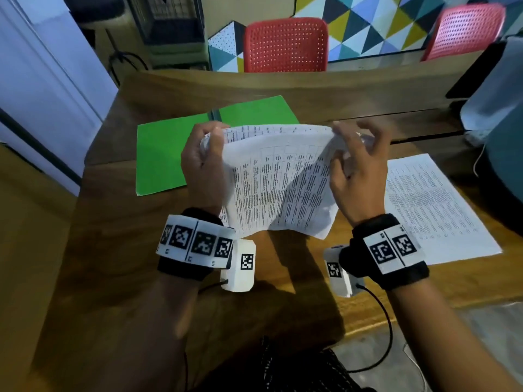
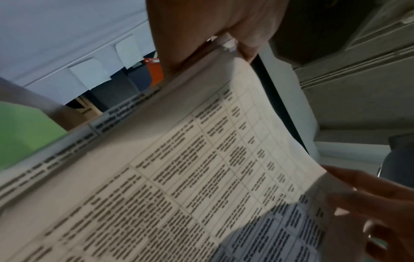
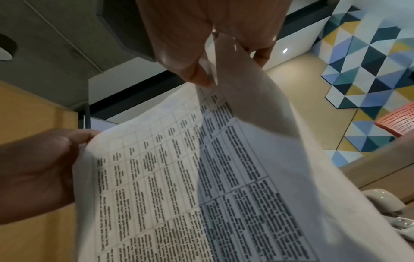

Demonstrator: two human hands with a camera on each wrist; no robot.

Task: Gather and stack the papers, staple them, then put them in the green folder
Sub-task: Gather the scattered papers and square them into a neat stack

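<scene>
Both hands hold a bent stack of printed papers [image 1: 280, 182] up above the wooden table [image 1: 119, 236]. My left hand [image 1: 203, 162] grips the stack's top left corner. My right hand [image 1: 353, 165] pinches the top right corner between thumb and fingers. In the left wrist view the papers [image 2: 179, 177] run under the left hand's fingers [image 2: 224, 26]; in the right wrist view the right thumb [image 3: 186, 67] pinches the sheet [image 3: 201, 177]. The green folder [image 1: 164, 157] lies shut on the table behind my left hand. A white stapler [image 3: 385, 200] shows at the lower right, partly hidden by paper.
Another printed sheet [image 1: 435, 207] lies flat on the table to the right of my right hand. Two red chairs [image 1: 285, 43] stand behind the table. A grey-blue object [image 1: 498, 114] sits at the table's right edge.
</scene>
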